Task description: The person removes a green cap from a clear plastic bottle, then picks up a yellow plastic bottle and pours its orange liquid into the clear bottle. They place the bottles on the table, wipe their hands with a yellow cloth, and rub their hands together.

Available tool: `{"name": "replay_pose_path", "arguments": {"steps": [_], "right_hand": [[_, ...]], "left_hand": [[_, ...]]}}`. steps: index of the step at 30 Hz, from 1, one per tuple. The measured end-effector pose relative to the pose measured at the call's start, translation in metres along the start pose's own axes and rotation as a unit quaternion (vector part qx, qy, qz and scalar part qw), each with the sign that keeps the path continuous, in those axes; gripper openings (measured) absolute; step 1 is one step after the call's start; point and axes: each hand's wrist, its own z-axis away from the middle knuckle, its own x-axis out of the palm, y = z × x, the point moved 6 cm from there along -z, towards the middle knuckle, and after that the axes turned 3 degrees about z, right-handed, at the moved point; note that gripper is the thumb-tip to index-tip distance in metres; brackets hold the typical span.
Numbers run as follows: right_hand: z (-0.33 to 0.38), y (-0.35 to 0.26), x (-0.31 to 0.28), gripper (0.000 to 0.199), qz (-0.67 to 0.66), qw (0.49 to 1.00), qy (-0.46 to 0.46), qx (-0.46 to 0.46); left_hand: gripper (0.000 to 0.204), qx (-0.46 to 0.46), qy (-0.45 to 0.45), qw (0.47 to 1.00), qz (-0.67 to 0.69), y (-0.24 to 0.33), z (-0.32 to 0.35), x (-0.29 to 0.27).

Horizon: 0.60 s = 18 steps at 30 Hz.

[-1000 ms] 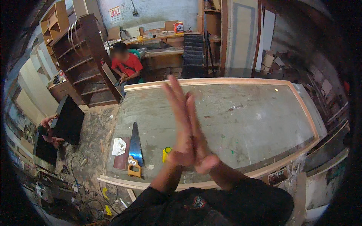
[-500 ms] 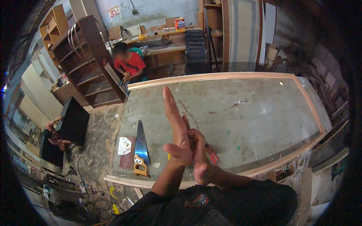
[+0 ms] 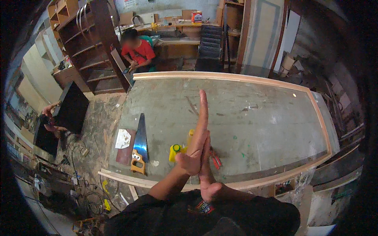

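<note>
Workshop clutter surrounds a broad grey table (image 3: pixel 256 118) edged with pale wood. Above its near edge the person's left hand (image 3: pixel 195 147) and right hand (image 3: pixel 205 173) press flat together – palms joined, holding nothing, left fingers (image 3: pixel 202 106) pointing away. Just beyond the hands, on the table, lie a yellow tape measure (image 3: pixel 175 152) and red-handled pliers (image 3: pixel 215 158), partly hidden. Further left lies a handsaw (image 3: pixel 139 143) with an orange handle, beside a brown board (image 3: pixel 125 146) carrying white paper. At the far side, a person in a red shirt (image 3: pixel 138 51) sits by dark shelves (image 3: pixel 84 47).
</note>
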Motion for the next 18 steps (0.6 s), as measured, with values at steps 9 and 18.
{"name": "replay_pose_path", "arguments": {"steps": [9,18], "right_hand": [[0.0,-0.001,0.009,0.125,-0.045,0.998,0.03,0.015],[-0.05,-0.024,-0.078,0.119,-0.047,0.991,0.111,-0.052]], "left_hand": [[0.146,-0.077,0.019,0.997,-0.021,0.012,0.005,-0.001],[0.151,0.029,-0.075,0.995,-0.051,-0.011,0.068,0.072]]}}
